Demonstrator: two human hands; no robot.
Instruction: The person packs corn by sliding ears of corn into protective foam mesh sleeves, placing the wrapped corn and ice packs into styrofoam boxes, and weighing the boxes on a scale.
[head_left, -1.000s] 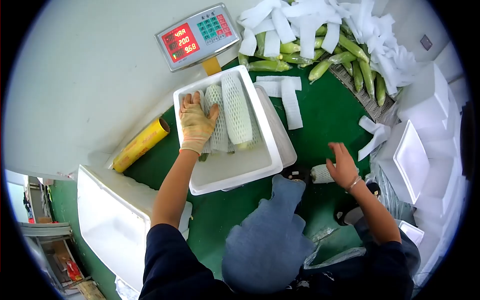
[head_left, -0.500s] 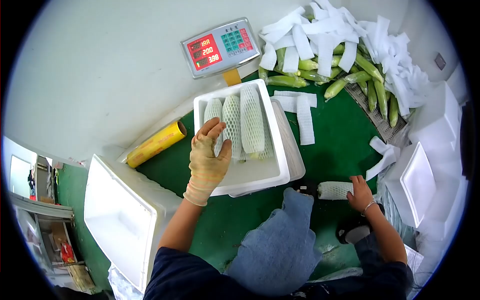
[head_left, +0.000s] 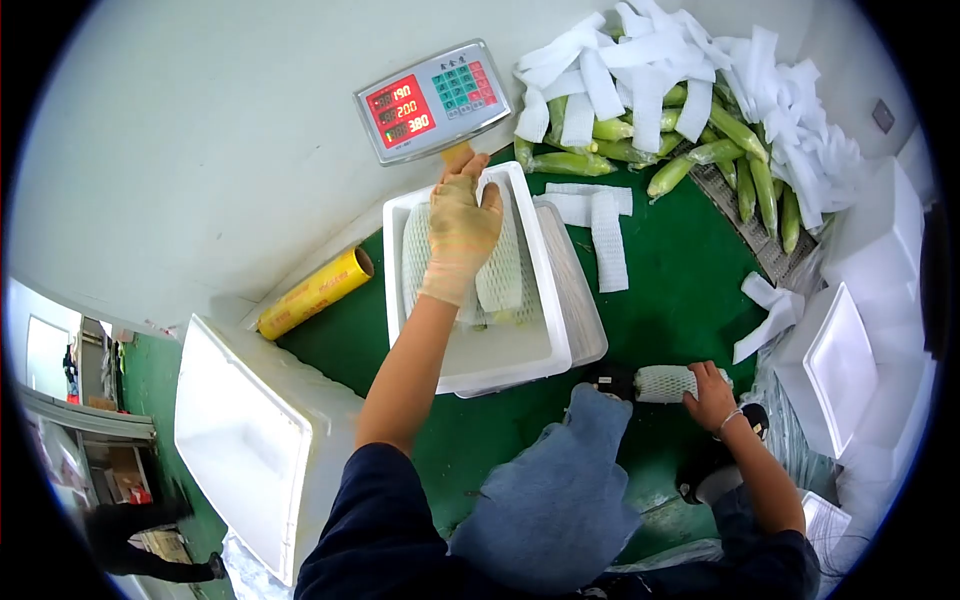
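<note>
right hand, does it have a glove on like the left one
No, the right hand shows bare fingers, while the left hand wears a pale yellowish glove.

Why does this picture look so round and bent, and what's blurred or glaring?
Head view: black corners and bowed edges suggest a wide lens; the gloved left hand looks smeared, while the right hand looks sharper. Also in the head view, the scale display glows red and the tilted foam box at left looks nearly washed out inside.
</note>
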